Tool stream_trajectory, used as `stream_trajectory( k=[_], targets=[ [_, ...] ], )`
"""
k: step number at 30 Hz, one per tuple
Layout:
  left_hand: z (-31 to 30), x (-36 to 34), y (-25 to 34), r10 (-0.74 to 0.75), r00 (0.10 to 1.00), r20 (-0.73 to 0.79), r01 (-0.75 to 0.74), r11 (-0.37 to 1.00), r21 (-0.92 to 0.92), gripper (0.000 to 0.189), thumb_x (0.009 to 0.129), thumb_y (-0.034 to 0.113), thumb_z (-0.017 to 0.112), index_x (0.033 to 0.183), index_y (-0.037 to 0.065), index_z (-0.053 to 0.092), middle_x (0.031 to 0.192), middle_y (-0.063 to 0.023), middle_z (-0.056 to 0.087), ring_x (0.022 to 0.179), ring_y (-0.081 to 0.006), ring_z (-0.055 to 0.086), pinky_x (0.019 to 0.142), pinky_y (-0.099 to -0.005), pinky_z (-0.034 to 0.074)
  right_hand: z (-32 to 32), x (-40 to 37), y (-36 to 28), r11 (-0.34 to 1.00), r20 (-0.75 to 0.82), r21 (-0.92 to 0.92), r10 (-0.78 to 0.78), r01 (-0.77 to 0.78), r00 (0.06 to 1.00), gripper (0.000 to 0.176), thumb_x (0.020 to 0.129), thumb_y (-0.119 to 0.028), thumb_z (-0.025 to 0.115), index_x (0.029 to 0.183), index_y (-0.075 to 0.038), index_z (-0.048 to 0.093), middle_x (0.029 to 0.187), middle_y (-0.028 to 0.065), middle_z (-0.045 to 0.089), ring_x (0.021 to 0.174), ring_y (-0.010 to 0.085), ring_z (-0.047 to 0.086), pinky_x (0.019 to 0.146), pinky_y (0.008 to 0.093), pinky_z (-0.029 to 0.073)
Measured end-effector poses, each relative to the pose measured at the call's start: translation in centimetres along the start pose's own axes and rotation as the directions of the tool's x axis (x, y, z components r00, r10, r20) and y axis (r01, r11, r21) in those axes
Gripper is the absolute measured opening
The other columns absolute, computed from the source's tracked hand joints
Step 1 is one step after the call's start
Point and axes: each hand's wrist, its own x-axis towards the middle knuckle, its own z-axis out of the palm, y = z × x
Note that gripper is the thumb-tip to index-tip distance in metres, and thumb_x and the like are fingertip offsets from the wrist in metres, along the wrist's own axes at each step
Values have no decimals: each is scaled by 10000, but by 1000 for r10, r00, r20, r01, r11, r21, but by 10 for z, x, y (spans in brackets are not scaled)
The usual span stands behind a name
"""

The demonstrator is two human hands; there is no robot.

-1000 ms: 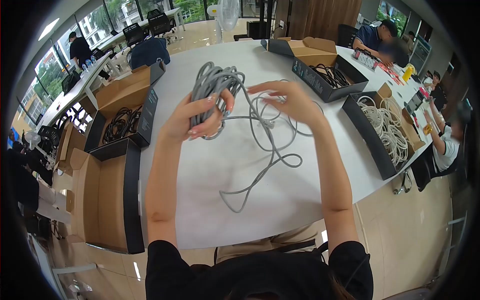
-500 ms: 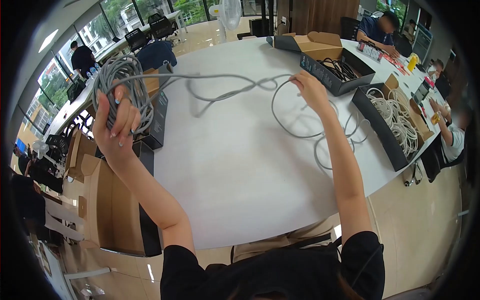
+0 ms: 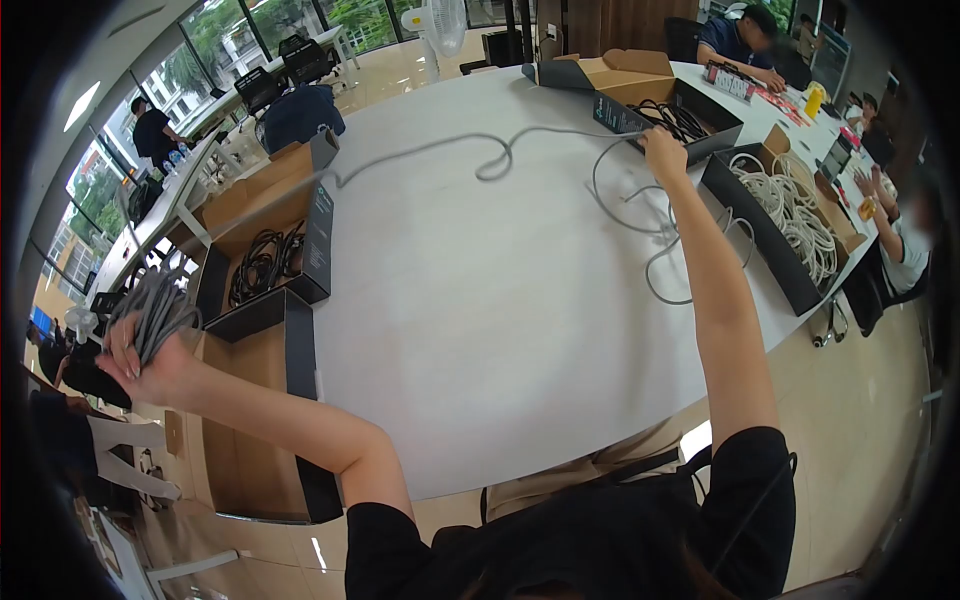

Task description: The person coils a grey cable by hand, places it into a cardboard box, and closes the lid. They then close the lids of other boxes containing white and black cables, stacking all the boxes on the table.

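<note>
The white table [image 3: 480,370] spreads across the middle, with four dark boxes round it: one at 8 o'clock [image 3: 302,360]; one at 9 [image 3: 320,240] with black cables [image 3: 262,268]; one between 1 and 2 [image 3: 620,115], also with black cables [image 3: 675,122]; and one nearer 3 [image 3: 745,235] with white cables [image 3: 780,220]. The grey cable [image 3: 158,312] runs from a bundle between 8 and 9 o'clock, past the table edge, up across the table to 2 o'clock. The left hand [image 3: 150,372], somewhat blurred, is curled round that bundle; the right hand [image 3: 665,157] pinches the strand narrowly, with loose loops lying just below it. To stretch the span well, the left grip should probably slacken enough to release single turns, the right pinch stay firm, and the small bend near 12 o'clock be eased out before the pull tightens it; the strand is best lifted over the box flaps. Counted: one table, four boxes, one grey bundle, two hands; the tangled black and white cables cannot be counted singly.
</note>
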Motion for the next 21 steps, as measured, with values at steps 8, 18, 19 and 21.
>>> stream_trajectory(
  k=[8, 18, 19, 21],
  targets=[
    [34, -23, 69, 471, 882, 33, -465, 854, 232, 231, 855, 215, 463, 661, 106, 405, 411, 38, 322, 363, -120, 342, 544, -308, 374, 11, -3, 21, 981, -33, -193, 5, -11, 999, 122, 800, -89, 487, 775, -48, 599, 893, 111, 597, 815, 317, 630, 670, 408, 505],
    [30, -11, 7, 86, 994, -67, -35, 835, 550, 170, 878, 194, 495, 758, 78, 466, 509, 48, 322, 453, -84, 350, 535, -241, 326, 26, -4, 26, 997, 44, -69, -30, 33, 999, 143, 818, -171, 553, 888, -59, 607, 953, 124, 599, 818, 324, 615, 707, 421, 490],
    [21, -7, 2, -5, 997, -74, 46, 828, 559, 156, 896, 198, 489, 816, 64, 498, 514, 50, 318, 454, -64, 330, 526, -227, 304, 29, 4, 29, 999, 104, 26, -44, 41, 994, 184, 801, -140, 572, 962, -60, 611, 987, 134, 600, 834, 328, 609, 722, 415, 487],
    [5, -1, -12, -305, 950, 62, 226, 813, 537, 187, 926, 218, 473, 891, 50, 547, 510, 60, 307, 435, -39, 286, 506, -215, 267, 18, 19, 23, 961, 373, 272, -54, -54, 926, 334, 763, -45, 579, 1097, -62, 591, 1033, 177, 591, 905, 346, 588, 786, 387, 473]
  ],
)
